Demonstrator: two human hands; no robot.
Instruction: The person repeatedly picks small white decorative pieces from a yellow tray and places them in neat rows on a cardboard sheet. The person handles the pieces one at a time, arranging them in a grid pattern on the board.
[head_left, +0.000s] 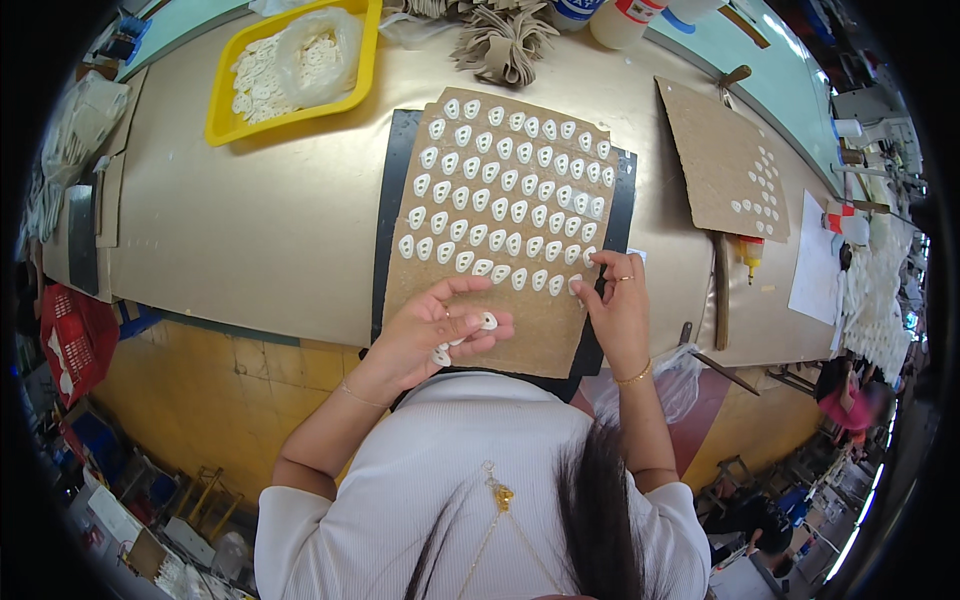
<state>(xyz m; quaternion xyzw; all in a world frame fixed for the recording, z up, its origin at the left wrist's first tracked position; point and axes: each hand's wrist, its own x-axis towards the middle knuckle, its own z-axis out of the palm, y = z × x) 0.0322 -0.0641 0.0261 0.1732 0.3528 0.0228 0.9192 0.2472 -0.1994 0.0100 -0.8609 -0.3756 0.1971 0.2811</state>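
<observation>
A brown cardboard sheet (545, 325) lies in front of me, covered with rows of small white teardrop-shaped pieces (497, 208) with dark holes. My left hand (425, 330) hovers over its lower left part, palm up, with the fingers curled around a few loose white pieces (488, 321). At the right end of the lowest row, my right hand (618, 305) has thumb and forefinger on a white piece (575, 285). The fingertips partly cover that piece; whether it touches the cardboard I cannot tell.
A black board (396, 170) lies under the cardboard. Far left stands a yellow tray (222, 100) of white pieces and a plastic bag. Folded beige strips (505, 45) and bottles (622, 22) are at the back. To the right lie another cardboard sheet (705, 150) and a yellow bottle (750, 256).
</observation>
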